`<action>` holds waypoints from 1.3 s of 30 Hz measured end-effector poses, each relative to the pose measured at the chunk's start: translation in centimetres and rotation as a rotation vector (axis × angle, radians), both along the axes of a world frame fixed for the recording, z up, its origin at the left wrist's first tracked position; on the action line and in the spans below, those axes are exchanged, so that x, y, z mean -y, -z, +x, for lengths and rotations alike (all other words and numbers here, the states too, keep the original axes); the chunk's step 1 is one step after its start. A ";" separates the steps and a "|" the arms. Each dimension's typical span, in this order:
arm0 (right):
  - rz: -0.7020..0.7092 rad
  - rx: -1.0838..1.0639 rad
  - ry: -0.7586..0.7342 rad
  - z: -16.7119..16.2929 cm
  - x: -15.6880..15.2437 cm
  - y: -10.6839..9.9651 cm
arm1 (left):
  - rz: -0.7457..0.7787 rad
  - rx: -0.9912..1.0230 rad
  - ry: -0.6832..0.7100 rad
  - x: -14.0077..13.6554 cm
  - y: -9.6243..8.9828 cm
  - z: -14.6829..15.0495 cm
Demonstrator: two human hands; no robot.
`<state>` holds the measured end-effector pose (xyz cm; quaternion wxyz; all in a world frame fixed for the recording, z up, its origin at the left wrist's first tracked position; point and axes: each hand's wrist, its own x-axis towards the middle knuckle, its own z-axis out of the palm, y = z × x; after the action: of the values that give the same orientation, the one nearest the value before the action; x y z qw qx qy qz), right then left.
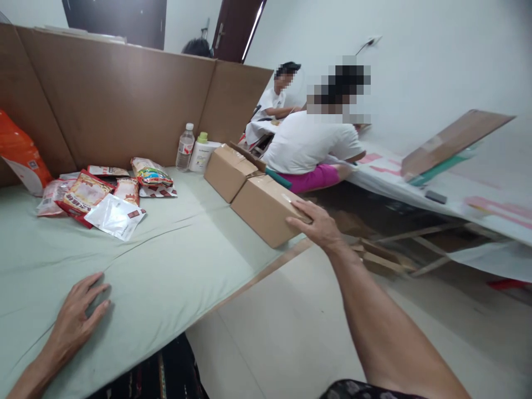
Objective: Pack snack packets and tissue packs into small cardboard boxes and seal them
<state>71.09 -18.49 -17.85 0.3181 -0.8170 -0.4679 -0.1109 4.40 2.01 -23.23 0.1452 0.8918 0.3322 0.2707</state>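
My left hand [83, 313] rests on the pale green cloth [166, 277] at the lower left, fingers spread and holding nothing. At the table's right edge, my right hand [316, 221] grips the near end of a closed brown cardboard box [266, 213], thumb on its side and fingers over the top. Directly behind that box, touching it, stands another cardboard box [228, 172]. Beyond them are a white bottle with a green cap [201, 154] and a clear plastic bottle [185, 148]. Several snack packets [85, 194] lie piled at the left, with a silver-white pouch [117, 216] in front.
A tall cardboard screen [133, 105] lines the table's back. An orange and white package [22, 152] stands far left. To the right, a person in a white shirt [310, 141] sits near another table [440, 194]; a second person [274, 100] is beyond. Open cartons [382, 257] lie underneath.
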 end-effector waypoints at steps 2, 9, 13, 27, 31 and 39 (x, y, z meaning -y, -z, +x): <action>0.013 0.038 0.027 -0.7 -0.3 -0.2 | 0.025 0.004 0.006 0.2 -0.5 0.4; 0.484 0.259 0.121 -9.0 1.3 1.7 | -0.129 -0.035 0.007 2.6 -1.5 1.1; 0.202 0.081 -0.311 -18.2 -4.0 6.1 | -0.176 -0.045 -0.001 3.2 -1.2 1.3; -0.248 0.061 -0.566 -40.5 -26.3 8.8 | 0.250 0.017 -0.553 0.6 -12.8 -12.1; -0.232 0.029 -0.564 -40.2 -25.6 9.0 | 0.395 -0.030 -0.830 -3.7 -17.5 -19.3; -0.172 -0.125 -0.568 -40.6 -26.0 8.9 | 0.163 0.000 -0.777 -5.9 -17.5 -20.7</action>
<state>30.44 7.56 -26.76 0.2943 -0.6826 -0.6649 0.0730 -16.26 7.89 -5.75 -0.0394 0.7082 0.6223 0.3312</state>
